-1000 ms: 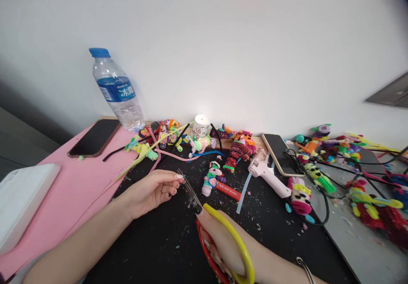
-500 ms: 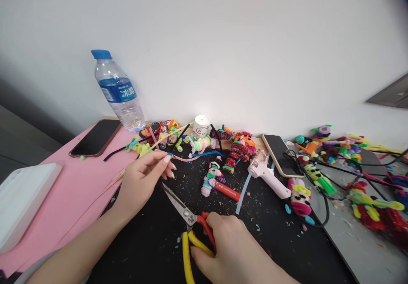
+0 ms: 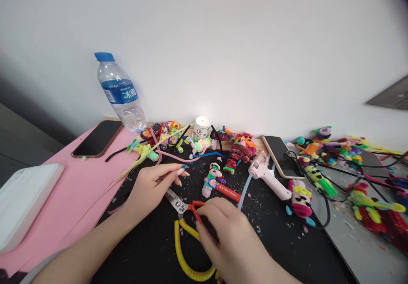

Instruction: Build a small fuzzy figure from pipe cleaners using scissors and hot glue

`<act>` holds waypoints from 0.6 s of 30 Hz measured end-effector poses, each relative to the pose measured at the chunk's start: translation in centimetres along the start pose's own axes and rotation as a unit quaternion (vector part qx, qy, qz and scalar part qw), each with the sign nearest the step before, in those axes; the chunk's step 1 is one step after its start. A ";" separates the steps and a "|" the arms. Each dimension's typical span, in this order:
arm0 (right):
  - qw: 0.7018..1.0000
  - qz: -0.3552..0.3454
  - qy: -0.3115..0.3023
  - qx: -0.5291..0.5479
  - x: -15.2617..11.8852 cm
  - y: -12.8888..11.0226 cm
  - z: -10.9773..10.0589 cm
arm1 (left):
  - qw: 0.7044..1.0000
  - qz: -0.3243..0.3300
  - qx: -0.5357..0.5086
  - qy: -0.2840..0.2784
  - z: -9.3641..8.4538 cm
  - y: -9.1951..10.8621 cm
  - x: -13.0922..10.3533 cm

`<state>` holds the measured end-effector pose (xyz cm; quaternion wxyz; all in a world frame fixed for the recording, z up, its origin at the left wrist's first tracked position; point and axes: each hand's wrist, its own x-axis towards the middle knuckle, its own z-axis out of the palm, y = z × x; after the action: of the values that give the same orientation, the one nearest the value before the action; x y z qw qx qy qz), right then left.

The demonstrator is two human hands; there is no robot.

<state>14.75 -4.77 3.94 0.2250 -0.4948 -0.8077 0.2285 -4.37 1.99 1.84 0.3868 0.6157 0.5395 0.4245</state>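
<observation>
My left hand is closed in a pinch on a small blue piece at its fingertips, above the black mat. Just below those fingers lie the blades of the scissors, their tips partly hidden behind the hand. My right hand has its fingers bent at the red part of the scissors' handle; the yellow loop of the handle shows to the left of it. To the right of my left hand, a fuzzy lilac and green figure lies beside a red strip with printed digits.
Along the wall are a water bottle, a white paper cup and colourful fuzzy figures. A glue gun and a phone lie right of centre. Another phone and a white box rest on pink sheets.
My left hand has moved right and down with the blue piece. The scissors have shifted slightly left, and their blades now reach under my left hand. More of the yellow loop shows.
</observation>
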 end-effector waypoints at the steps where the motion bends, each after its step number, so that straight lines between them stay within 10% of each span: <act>1: 1.000 0.006 0.013 0.000 0.1 0.3 -0.7 | 1.000 -0.002 -0.006 -0.002 0.0 0.0 0.0; 9: 0.946 0.161 0.205 -0.194 1.5 7.4 -6.4 | 1.000 0.005 -0.001 -0.028 0.2 -0.2 -0.2; 18: 0.896 0.268 0.115 -0.335 -0.1 13.1 -5.6 | 0.954 -0.146 -0.247 -0.085 0.8 -0.5 0.2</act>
<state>27.20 1.32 0.66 0.0673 -0.7618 -0.6413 -0.0628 -3.73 2.21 1.14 0.6288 0.4492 0.4675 0.4293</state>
